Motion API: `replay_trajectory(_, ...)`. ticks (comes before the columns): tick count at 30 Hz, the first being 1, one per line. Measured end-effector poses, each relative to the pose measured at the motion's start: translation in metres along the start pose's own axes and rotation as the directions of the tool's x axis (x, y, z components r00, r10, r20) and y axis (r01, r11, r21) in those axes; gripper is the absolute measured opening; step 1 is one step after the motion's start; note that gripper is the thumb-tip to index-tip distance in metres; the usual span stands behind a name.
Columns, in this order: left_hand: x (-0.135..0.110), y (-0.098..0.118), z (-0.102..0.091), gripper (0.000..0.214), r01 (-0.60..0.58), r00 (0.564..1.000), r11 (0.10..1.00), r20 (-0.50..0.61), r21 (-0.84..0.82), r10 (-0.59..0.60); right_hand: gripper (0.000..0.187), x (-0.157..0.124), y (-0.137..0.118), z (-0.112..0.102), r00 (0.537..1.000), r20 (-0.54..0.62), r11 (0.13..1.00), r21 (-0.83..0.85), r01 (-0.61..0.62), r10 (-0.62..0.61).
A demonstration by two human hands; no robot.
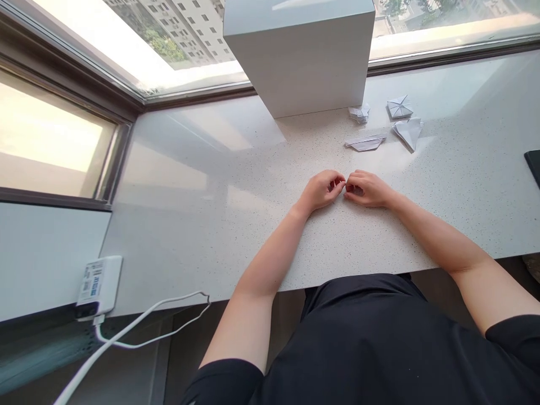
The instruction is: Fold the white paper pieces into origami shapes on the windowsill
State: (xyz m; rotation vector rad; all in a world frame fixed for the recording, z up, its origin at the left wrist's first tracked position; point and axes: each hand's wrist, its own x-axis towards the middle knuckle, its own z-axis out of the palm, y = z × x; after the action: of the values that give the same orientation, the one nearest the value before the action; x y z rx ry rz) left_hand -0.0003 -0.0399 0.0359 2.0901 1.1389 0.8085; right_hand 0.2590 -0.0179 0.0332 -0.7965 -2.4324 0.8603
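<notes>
My left hand [323,190] and my right hand [367,189] rest side by side on the speckled white stone counter [202,236], fingers curled and fingertips almost meeting. Anything pinched between them is too small to tell. Farther off, nearest my right hand, lies a long flat paper fold [365,143]. Beyond it are a crumpled paper piece [359,113], a creased paper square with radiating folds [399,107], and a pointed folded paper [409,133].
A large white box [299,56] stands on the counter's back edge against the window [169,34]. A black flat device [533,166] sits at the right edge. A white power adapter [99,284] with a white cable [139,320] hangs at the front left.
</notes>
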Motion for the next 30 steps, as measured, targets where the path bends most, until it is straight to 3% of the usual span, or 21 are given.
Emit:
replay_trajectory(3, 0.000, -0.001, 0.001, 0.012, -0.049, 0.999, 0.993, -0.012, 0.108, 0.051, 0.021, -0.001, 0.003, -0.005, 0.999, -0.051, 1.000, 0.002, -0.001, 0.002)
replay_trajectory(8, 0.000, -0.005, 0.001, 0.014, -0.005, 0.995, 0.985, -0.100, 0.174, 0.022, 0.017, -0.003, 0.010, -0.018, 0.992, -0.121, 0.998, -0.053, -0.045, 0.038)
replay_trajectory(14, 0.002, -0.003, 0.000, 0.021, -0.021, 0.999, 0.971, 0.040, 0.238, 0.011, 0.015, -0.003, 0.015, -0.019, 0.980, -0.154, 0.989, -0.058, -0.135, 0.125)
replay_trajectory(19, 0.002, 0.003, -0.002, 0.033, 0.029, 0.997, 0.955, 0.053, 0.295, -0.047, 0.016, -0.002, 0.014, -0.019, 0.978, -0.156, 0.987, -0.056, -0.152, 0.142)
replay_trajectory(23, 0.003, 0.002, -0.002, 0.030, 0.018, 0.997, 0.953, 0.061, 0.302, -0.038, 0.017, -0.002, 0.015, -0.019, 0.976, -0.165, 0.986, -0.058, -0.154, 0.143)
replay_trajectory(27, 0.003, 0.000, -0.001, 0.043, 0.033, 0.998, 0.954, 0.038, 0.299, -0.046, 0.017, -0.002, 0.016, -0.019, 0.975, -0.162, 0.985, -0.059, -0.165, 0.153)
replay_trajectory(30, 0.003, -0.001, -0.001, 0.035, 0.011, 0.998, 0.952, 0.051, 0.306, -0.028, 0.017, -0.002, 0.015, -0.018, 0.974, -0.162, 0.984, -0.059, -0.167, 0.155)
